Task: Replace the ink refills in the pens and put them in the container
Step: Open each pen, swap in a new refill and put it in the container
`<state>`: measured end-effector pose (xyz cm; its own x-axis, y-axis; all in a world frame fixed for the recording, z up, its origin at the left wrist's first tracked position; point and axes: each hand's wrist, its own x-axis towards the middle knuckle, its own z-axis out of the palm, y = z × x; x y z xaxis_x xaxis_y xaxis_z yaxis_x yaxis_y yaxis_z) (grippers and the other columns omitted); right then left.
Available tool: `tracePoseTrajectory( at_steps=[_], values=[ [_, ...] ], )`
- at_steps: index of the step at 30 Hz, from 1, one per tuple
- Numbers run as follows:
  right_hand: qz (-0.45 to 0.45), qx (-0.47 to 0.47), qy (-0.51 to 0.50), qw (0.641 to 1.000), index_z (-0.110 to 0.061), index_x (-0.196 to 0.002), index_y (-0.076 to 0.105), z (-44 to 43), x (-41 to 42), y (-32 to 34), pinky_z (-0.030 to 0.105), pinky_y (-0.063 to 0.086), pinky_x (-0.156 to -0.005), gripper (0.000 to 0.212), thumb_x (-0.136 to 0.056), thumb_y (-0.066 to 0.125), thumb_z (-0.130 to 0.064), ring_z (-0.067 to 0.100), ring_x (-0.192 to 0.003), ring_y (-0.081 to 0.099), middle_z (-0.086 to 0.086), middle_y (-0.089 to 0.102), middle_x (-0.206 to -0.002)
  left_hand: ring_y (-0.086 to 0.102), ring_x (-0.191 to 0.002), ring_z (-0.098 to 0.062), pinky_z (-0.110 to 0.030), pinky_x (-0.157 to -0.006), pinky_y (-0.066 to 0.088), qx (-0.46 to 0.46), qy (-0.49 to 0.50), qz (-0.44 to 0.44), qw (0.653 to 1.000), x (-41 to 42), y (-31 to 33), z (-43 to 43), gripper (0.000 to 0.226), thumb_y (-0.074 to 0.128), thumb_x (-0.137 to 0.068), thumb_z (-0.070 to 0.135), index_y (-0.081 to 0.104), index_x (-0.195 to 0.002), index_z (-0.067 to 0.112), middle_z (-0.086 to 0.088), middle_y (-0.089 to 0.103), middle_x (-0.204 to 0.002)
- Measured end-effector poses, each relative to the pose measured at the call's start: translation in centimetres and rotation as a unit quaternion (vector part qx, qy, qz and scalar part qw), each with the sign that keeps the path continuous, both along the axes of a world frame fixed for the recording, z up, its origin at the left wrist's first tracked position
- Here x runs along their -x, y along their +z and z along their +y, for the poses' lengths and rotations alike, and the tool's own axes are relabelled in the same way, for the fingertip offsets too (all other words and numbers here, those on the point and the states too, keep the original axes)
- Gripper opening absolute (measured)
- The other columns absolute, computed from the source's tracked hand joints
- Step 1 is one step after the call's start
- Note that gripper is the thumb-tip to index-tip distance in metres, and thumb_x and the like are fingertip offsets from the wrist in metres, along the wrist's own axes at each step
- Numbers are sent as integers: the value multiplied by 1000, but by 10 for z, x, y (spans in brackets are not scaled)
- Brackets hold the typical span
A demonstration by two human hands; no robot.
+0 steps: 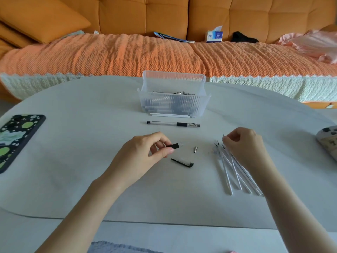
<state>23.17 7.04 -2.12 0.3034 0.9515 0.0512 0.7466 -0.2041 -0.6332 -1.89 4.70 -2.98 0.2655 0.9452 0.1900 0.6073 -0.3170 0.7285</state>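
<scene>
Left hand pinches barrel btwn thumb & fingers, tip pointing right; right hand pinches refill at fingertips, over refill pile.

1. A white desk fills the foreground; its far edge is rounded.
2. A phone in a black case with green and white blobs lies at the desk's left edge.
3. A pale game controller sits at the desk's right edge, partly out of frame.
4. An orange tufted sofa stands behind the desk.
5. An orange knit cover with a white hem drapes the seat.
6. An orange cushion leans at the left.
7. Along the sofa back, left to right, lie a blue booklet, a tissue box, a black cloth and a pink cloth.
</scene>
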Motion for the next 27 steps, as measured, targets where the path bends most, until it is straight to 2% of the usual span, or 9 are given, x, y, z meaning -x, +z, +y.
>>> tracePoseTrajectory(
  at_steps=[3, 7, 10, 14, 20, 23, 27],
  values=[
    [-21, 11, 0, 1000, -8, -80, 63, 1, -2, -4, 26, 38, -54, 9, -81, 59, -16, 21, -66, 54, 5, 61, -73, 59, -66, -4, -25, -67, 48, 1, 1, -3, 1000, 1, 1, 1, 7, 65, -83, 37, 62, -85, 31, 17, 66, -74],
    [-55, -23, 11, 998, -13, -81, 63, -1, 0, 1, 29, 36, -55, 5, -82, 59, -17, 20, -65, 52, 0, 58, -71, 59, -65, -5, -28, -67, 49, -4, 3, 0, 1000, 2, 0, 2, 6, 65, -83, 36, 62, -85, 31, 16, 66, -74],
    [-83, -74, 53, 992, -14, -81, 65, 4, 7, 6, 30, 39, -62, 8, -84, 58, -15, 22, -71, 54, 1, 62, -80, 59, -65, -5, -27, -67, 49, -3, 11, 4, 1000, 3, 0, 3, 6, 65, -84, 36, 62, -85, 31, 18, 66, -74],
    [-98, -93, 132, 982, -16, -90, 70, 36, 28, 13, 28, 41, -68, 13, -87, 58, -14, 16, -76, 55, 0, 66, -90, 59, -63, -6, -26, -67, 48, -1, 24, 6, 1000, 5, 2, 4, 7, 65, -84, 37, 61, -85, 32, 21, 65, -75],
    [-155, -58, 126, 978, -25, -99, 70, 88, 52, -4, 30, 45, -70, 24, -90, 51, -12, 24, -94, 61, 3, 69, -103, 60, -64, -6, -29, -68, 50, 2, 20, 1, 1000, 5, 4, 4, 7, 64, -84, 38, 62, -85, 32, 19, 65, -75],
    [-177, -59, 136, 973, -22, -99, 69, 92, 54, -13, 28, 41, -67, 23, -91, 51, -11, 24, -95, 60, 4, 68, -104, 60, -65, -5, -26, -69, 49, 2, 19, 5, 1000, 5, 5, 3, 8, 64, -84, 38, 62, -86, 31, 18, 65, -75],
    [-203, -73, 160, 963, -14, -98, 70, 92, 53, -14, 32, 47, -72, 20, -88, 55, -6, 25, -93, 60, 5, 67, -103, 59, -65, -5, -25, -69, 48, -2, 15, 4, 1000, 6, 5, 4, 7, 64, -84, 38, 62, -86, 31, 16, 66, -74]
  ],
)
